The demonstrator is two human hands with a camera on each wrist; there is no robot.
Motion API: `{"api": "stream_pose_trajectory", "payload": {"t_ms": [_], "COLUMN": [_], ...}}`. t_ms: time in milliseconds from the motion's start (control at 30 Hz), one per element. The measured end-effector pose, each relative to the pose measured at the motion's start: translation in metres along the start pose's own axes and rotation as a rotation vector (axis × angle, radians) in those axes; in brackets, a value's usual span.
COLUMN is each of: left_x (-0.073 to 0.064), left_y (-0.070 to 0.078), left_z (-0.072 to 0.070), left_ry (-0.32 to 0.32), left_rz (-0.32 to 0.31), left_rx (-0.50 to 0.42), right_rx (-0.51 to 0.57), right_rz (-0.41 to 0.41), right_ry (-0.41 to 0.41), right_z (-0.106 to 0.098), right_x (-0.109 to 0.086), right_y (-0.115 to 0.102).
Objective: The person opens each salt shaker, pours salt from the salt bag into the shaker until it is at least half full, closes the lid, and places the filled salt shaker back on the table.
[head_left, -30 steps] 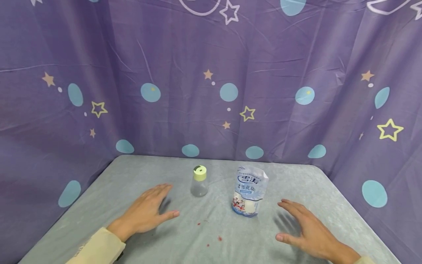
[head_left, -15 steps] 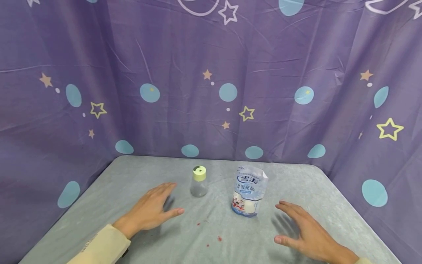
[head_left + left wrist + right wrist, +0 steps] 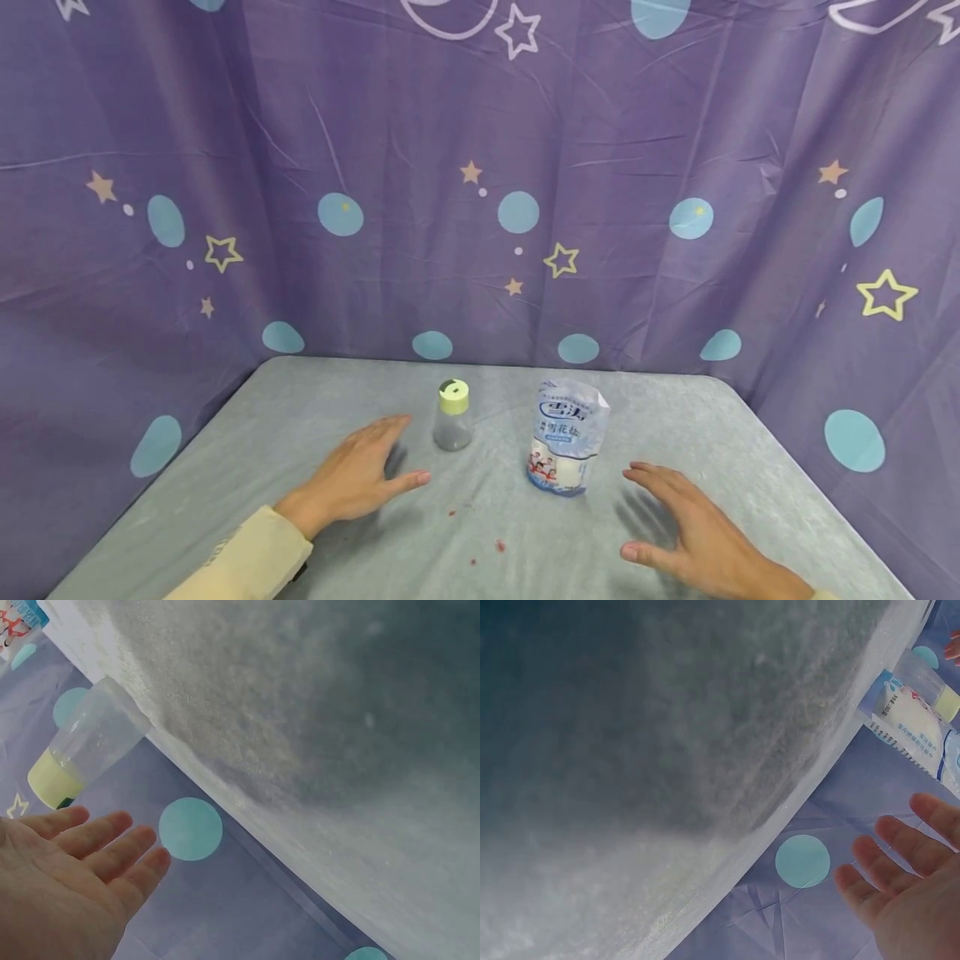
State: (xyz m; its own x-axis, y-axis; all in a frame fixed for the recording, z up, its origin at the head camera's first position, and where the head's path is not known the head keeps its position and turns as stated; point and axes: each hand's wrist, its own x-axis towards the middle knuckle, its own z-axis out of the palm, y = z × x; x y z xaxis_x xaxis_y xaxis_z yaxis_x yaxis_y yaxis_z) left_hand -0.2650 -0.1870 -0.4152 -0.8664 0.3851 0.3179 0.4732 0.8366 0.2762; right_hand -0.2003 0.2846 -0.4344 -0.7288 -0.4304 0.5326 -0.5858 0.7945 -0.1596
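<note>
A small clear shaker bottle (image 3: 453, 429) with a pale yellow-green lid (image 3: 453, 397) stands upright left of the table's middle. To its right, a blue and white bag of salt (image 3: 567, 437) stands up, its top edge uneven. My left hand (image 3: 357, 475) is left of the bottle, apart from it, with fingers extended and thumb spread. On the right, my right hand (image 3: 692, 533) hovers beside the bag without touching it, its fingers spread and nothing held. In the left wrist view the bottle (image 3: 105, 727) appears just past the fingertips; the right wrist view shows the bag (image 3: 911, 720) beyond the fingers.
A grey-green cloth covers the table (image 3: 480, 542), with several small red marks near the front middle. Behind and on both sides hangs a purple curtain (image 3: 420, 283) printed with stars and blue dots.
My left hand has moved slightly right, closer to the bottle. My right hand has drifted slightly left towards the bag. The bottle and the bag have stayed in place.
</note>
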Motion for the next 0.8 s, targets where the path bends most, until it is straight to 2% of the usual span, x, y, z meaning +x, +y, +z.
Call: {"api": "stream_pose_trajectory", "payload": {"t_ms": [167, 467, 800], "left_x": [0.004, 0.014, 0.025], "left_y": [0.001, 0.005, 0.007], "left_z": [0.003, 0.005, 0.009], "left_ry": [-0.009, 0.013, 0.001], "left_rz": [-0.016, -0.017, -0.063], "left_rx": [-0.013, -0.029, -0.068], "right_rx": [0.009, 0.025, 0.040], "right_rz": [-0.004, -0.022, 0.011], "right_ry": [-0.002, 0.015, -0.025], "right_z": [0.001, 0.002, 0.002], "right_x": [0.000, 0.000, 0.000], "right_y": [-0.001, -0.004, -0.009]}}
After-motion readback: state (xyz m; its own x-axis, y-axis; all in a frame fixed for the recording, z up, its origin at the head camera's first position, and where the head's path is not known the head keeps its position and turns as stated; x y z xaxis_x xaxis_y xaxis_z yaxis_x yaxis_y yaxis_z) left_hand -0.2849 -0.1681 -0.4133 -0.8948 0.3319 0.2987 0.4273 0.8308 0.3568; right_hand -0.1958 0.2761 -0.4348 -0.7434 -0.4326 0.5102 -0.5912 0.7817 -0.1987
